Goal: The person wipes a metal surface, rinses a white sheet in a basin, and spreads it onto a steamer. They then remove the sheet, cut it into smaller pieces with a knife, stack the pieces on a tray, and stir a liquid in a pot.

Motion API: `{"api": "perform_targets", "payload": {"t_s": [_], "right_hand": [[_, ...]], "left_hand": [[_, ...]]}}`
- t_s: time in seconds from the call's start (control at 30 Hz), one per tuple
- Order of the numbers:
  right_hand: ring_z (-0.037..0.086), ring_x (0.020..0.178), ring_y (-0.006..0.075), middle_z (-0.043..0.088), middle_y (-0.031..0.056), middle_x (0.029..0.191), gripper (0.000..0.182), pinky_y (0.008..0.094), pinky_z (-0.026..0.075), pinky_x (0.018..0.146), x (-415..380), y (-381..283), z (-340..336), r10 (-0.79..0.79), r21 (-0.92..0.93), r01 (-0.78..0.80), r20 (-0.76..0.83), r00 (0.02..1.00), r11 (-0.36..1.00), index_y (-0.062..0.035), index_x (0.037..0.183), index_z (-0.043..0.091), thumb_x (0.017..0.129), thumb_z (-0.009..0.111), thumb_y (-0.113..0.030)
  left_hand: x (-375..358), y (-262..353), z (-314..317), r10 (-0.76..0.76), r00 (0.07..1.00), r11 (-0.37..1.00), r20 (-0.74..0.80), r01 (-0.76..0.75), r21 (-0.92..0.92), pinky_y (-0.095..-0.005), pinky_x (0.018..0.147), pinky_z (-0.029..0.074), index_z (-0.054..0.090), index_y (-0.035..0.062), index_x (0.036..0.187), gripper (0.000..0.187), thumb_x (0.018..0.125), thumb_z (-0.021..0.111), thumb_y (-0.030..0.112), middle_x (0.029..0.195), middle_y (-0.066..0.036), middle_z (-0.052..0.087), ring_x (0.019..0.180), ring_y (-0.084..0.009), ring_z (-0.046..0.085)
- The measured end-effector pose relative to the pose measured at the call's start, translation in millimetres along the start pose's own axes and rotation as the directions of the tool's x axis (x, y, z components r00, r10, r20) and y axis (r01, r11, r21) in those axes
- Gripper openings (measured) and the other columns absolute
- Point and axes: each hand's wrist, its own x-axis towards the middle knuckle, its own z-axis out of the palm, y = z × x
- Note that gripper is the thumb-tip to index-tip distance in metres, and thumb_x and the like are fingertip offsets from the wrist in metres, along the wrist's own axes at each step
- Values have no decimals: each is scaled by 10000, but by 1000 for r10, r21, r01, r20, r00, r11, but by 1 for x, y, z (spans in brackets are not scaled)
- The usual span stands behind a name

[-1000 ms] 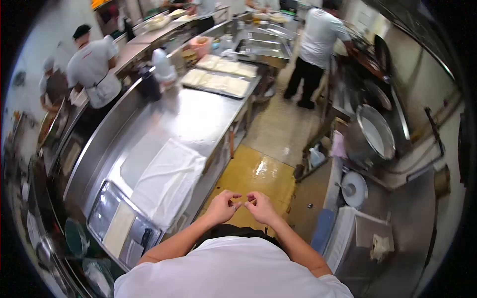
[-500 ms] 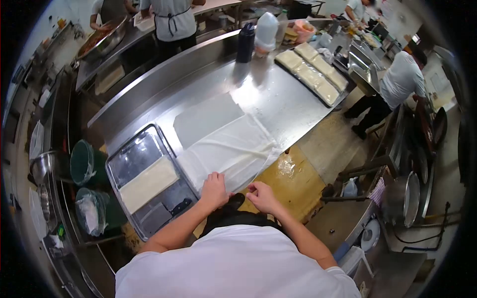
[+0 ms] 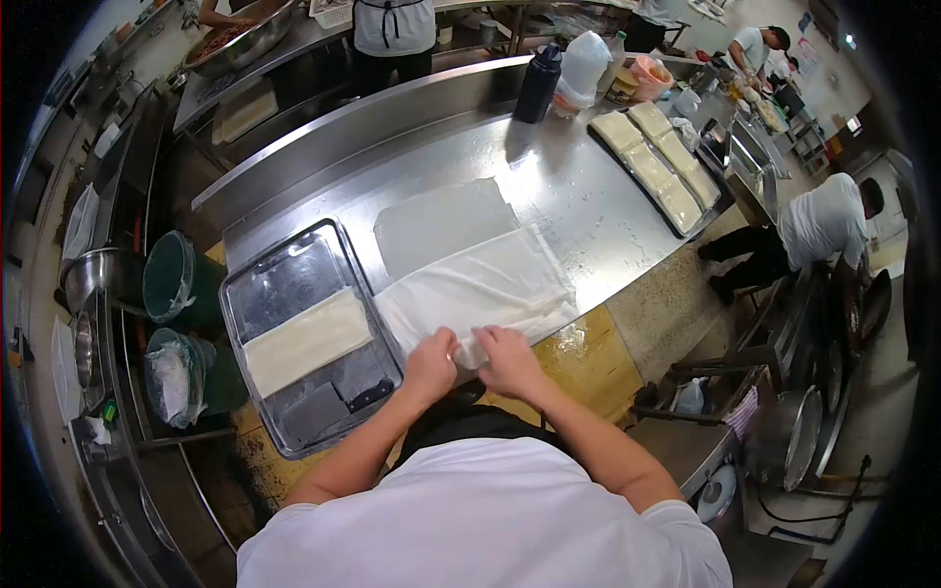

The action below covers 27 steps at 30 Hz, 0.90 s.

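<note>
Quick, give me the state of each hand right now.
Left hand: closed, its grip on the white cloth.
Right hand: closed, gripping the same cloth's near edge.

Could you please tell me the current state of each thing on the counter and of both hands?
white cloth: spread flat, near edge gathered up.
left hand: gripping the cloth edge.
right hand: gripping the cloth edge.
steel tray: holds one pale slab.
far tray: filled with pale blocks.
dark bottle: upright, capped.

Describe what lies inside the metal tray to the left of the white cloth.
The metal tray holds a pale rectangular slab across its middle and a dark-handled knife near its front corner. The rest shows bare metal. What lies beneath the slab is covered.
</note>
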Motion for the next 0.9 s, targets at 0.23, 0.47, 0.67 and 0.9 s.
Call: {"api": "perform_targets", "payload": {"t_s": [0.23, 0.47, 0.67, 0.9], "right_hand": [[581, 955, 338, 627, 149, 920, 119, 466, 432, 915, 52, 82, -33, 166, -361, -243, -233, 958, 900, -73, 810, 711, 728, 635, -113], [545, 993, 316, 594, 107, 898, 51, 432, 427, 907, -6, 125, -67, 377, -249, -548, -504, 777, 798, -104, 758, 712, 707, 718, -96], [527, 1033, 323, 589, 100, 966, 35, 434, 420, 929, -101, 128, -72, 570, -219, -783, -577, 585, 583, -105, 741, 694, 755, 670, -83], [524, 1053, 326, 590, 98, 1016, 87, 449, 414, 931, -222, 107, -82, 730, -86, -958, -630, 264, 273, -93, 773, 691, 774, 621, -42]], "left_hand": [[40, 38, -41, 132, 973, 970, 189, -166, 177, -520, 703, 523, 605, 47, 1003, 178, 909, 661, 187, 944, -239, 674, 843, -437, 665], [37, 49, -29, 1, 764, 887, 645, -299, 353, -484, 804, 559, 747, 54, 924, 229, 769, 653, 194, 954, -238, 704, 882, -400, 696], [17, 59, 37, 111, 273, 946, 955, -322, -18, -468, 805, 537, 731, 26, 1026, 312, 811, 627, 227, 928, -251, 713, 885, -381, 698], [-43, 99, 106, 241, -282, 970, 929, 71, -231, -344, 775, 500, 680, -5, 1135, 256, 938, 584, 128, 927, -90, 697, 830, -188, 611]]}}
